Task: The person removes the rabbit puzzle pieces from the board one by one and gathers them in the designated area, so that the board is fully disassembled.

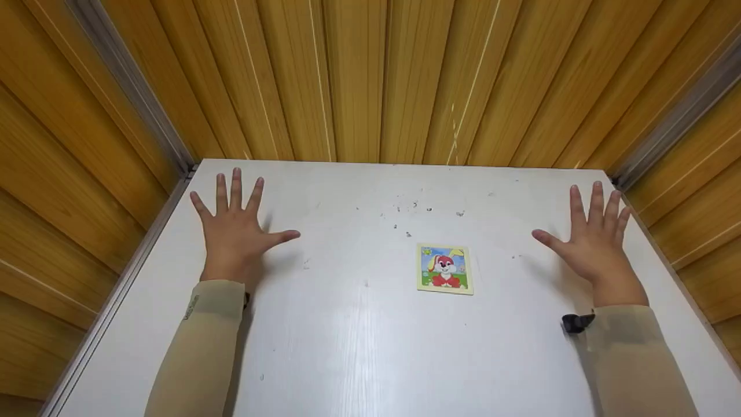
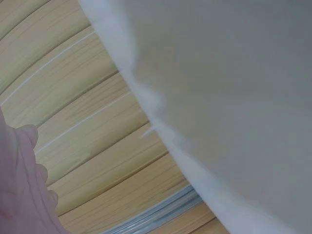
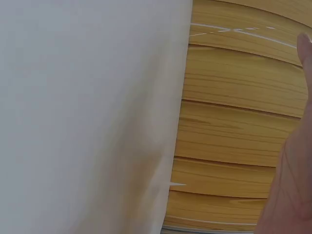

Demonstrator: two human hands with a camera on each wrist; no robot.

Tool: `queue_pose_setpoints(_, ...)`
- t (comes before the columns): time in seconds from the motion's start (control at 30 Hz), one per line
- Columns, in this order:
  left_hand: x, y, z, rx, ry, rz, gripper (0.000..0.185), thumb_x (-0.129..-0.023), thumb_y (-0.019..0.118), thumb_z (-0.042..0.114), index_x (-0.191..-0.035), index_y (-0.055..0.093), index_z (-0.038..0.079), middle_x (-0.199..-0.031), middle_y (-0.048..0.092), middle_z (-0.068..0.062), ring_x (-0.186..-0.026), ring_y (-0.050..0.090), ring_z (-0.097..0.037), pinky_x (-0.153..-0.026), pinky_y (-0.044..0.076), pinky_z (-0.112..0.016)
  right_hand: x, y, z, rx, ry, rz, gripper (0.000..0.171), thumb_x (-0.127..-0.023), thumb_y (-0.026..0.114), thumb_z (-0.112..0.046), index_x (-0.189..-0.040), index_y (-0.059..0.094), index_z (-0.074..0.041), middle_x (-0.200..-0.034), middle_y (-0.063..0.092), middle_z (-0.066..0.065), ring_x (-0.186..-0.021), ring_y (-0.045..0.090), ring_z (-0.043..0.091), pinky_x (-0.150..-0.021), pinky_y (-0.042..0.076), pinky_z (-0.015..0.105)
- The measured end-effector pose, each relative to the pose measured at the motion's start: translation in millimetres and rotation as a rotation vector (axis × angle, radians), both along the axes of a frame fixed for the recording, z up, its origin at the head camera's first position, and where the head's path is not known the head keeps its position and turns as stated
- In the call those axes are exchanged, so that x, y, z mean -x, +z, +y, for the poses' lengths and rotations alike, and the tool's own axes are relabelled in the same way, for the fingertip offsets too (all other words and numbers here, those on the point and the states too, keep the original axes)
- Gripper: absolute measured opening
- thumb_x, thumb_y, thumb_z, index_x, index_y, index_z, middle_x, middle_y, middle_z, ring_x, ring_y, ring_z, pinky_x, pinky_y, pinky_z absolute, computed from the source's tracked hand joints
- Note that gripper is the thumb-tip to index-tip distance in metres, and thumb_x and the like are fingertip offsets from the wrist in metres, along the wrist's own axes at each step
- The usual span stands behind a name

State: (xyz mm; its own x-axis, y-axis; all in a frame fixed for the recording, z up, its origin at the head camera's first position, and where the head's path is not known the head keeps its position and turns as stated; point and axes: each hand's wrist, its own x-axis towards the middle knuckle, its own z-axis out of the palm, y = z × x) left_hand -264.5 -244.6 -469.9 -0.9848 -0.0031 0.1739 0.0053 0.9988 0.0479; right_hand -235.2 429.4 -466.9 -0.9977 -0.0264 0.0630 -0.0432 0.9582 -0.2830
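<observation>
A small square picture puzzle or card (image 1: 445, 269) lies flat on the white table, a little right of the middle. It shows a red and white rabbit inside a pale yellow border. On the left side, my left hand (image 1: 233, 237) is spread palm down with the fingers straight, holding nothing. My right hand (image 1: 599, 249) is likewise spread at the right side and holds nothing. The card lies between the hands, nearer the right one, and neither touches it. Only part of the left hand (image 2: 24, 185) and right hand (image 3: 290, 175) shows in the wrist views.
The white table (image 1: 347, 347) bears small dark marks toward its far side. Wood-look panels (image 1: 359, 81) stand behind its far edge and along both sides. Grey metal posts (image 1: 136, 81) rise at the corners. A black strap piece (image 1: 577, 323) sits at the right wrist.
</observation>
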Motion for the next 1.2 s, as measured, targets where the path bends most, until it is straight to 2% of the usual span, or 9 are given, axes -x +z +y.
queue_pose_setpoints(0.13, 0.2, 9.8, 9.4, -0.008, 0.012, 0.026, 0.14, -0.076, 0.044, 0.114, -0.184, 0.008, 0.032, -0.191, -0.019, -0.01, -0.178, -0.014, -0.045, -0.129, -0.022, -0.083, 3.2, 6.7, -16.8, 0.006, 0.006, 0.009, 0.128, -0.102, 0.056, -0.085, -0.179, -0.022, -0.019, -0.179, -0.047, 0.012, -0.164, -0.048, 0.048, -0.125, -0.037, 0.071)
queue_pose_setpoints(0.27, -5.8, 22.6, 20.1, -0.038, 0.013, 0.032, 0.14, -0.076, 0.044, 0.114, -0.184, 0.006, 0.033, -0.19, -0.024, -0.007, -0.178, -0.014, -0.044, -0.129, -0.021, -0.084, 1.3, 12.7, -34.3, 0.018, 0.025, 0.027, 0.129, -0.1, 0.06, -0.085, -0.181, -0.016, -0.021, -0.183, -0.041, 0.013, -0.168, -0.04, 0.05, -0.128, -0.035, 0.071)
queue_pose_setpoints(0.47, -15.4, 48.2, 42.0, -0.102, 0.008, 0.128, 0.14, -0.075, 0.049, 0.112, -0.184, 0.01, 0.033, -0.193, -0.009, -0.009, -0.179, -0.008, -0.043, -0.132, -0.012, -0.085, -1.8, 25.9, -58.1, 0.074, 0.067, 0.106, 0.127, -0.099, 0.065, -0.082, -0.183, -0.01, -0.023, -0.187, -0.032, 0.012, -0.173, -0.03, 0.047, -0.134, -0.028, 0.069)
queue_pose_setpoints(0.63, -18.5, 58.7, 63.0, -0.168, -0.038, 0.156, 0.136, -0.078, 0.056, 0.108, -0.183, 0.011, 0.034, -0.194, 0.0, -0.01, -0.18, -0.003, -0.042, -0.134, -0.009, -0.084, -6.4, 34.1, -75.5, 0.08, 0.115, 0.14, 0.129, -0.097, 0.07, -0.08, -0.183, -0.006, -0.021, -0.19, -0.024, 0.013, -0.175, -0.022, 0.047, -0.138, -0.022, 0.067)
queue_pose_setpoints(0.77, -22.7, 61.8, 76.1, -0.198, -0.073, 0.177, 0.132, -0.079, 0.062, 0.103, -0.183, 0.021, 0.033, -0.192, 0.015, -0.012, -0.179, 0.009, -0.044, -0.135, -0.001, -0.085, -12.8, 35.5, -84.2, 0.083, 0.16, 0.134, 0.13, -0.096, 0.073, -0.077, -0.183, -0.004, -0.018, -0.191, -0.016, 0.015, -0.176, -0.013, 0.049, -0.14, -0.019, 0.065)
queue_pose_setpoints(0.87, -25.9, 63.5, 87.4, -0.219, -0.121, 0.183, 0.128, -0.08, 0.063, 0.101, -0.182, 0.026, 0.032, -0.191, 0.02, -0.012, -0.177, 0.015, -0.045, -0.135, 0.002, -0.085, -18.4, 34.5, -86.8, 0.101, 0.185, 0.127, 0.129, -0.096, 0.077, -0.071, -0.184, -0.001, -0.017, -0.192, -0.011, 0.015, -0.176, -0.007, 0.051, -0.141, -0.014, 0.067)
queue_pose_setpoints(0.97, -29.1, 62.4, 97.5, -0.229, -0.177, 0.164, 0.124, -0.083, 0.063, 0.1, -0.181, 0.03, 0.032, -0.191, 0.021, -0.011, -0.177, 0.017, -0.044, -0.136, 0.005, -0.083, -21.7, 29.6, -90.4, 0.148, 0.201, 0.091, 0.127, -0.096, 0.081, -0.066, -0.184, 0.004, -0.018, -0.193, -0.008, 0.013, -0.176, -0.003, 0.051, -0.138, 0.002, 0.079)
queue_pose_setpoints(1.1, -32.6, 52.6, 106.2, -0.232, -0.234, 0.106, 0.115, -0.088, 0.064, 0.094, -0.18, 0.032, 0.031, -0.191, 0.022, -0.008, -0.177, 0.019, -0.042, -0.137, 0.008, -0.081, -23.1, 16.8, -96.9, 0.206, 0.212, -0.006, 0.125, -0.094, 0.086, -0.064, -0.183, 0.013, -0.017, -0.193, -0.007, 0.008, -0.177, 0.001, 0.049, -0.128, 0.022, 0.089)
queue_pose_setpoints(1.2, -34.0, 43.3, 111.5, -0.243, -0.256, 0.06, 0.107, -0.094, 0.065, 0.087, -0.179, 0.037, 0.028, -0.19, 0.025, -0.008, -0.175, 0.025, -0.043, -0.138, 0.012, -0.08, -23.6, 7.6, -102.3, 0.234, 0.232, -0.078, 0.125, -0.092, 0.09, -0.06, -0.183, 0.016, -0.017, -0.193, -0.006, 0.007, -0.177, 0.003, 0.048, -0.128, 0.024, 0.087)
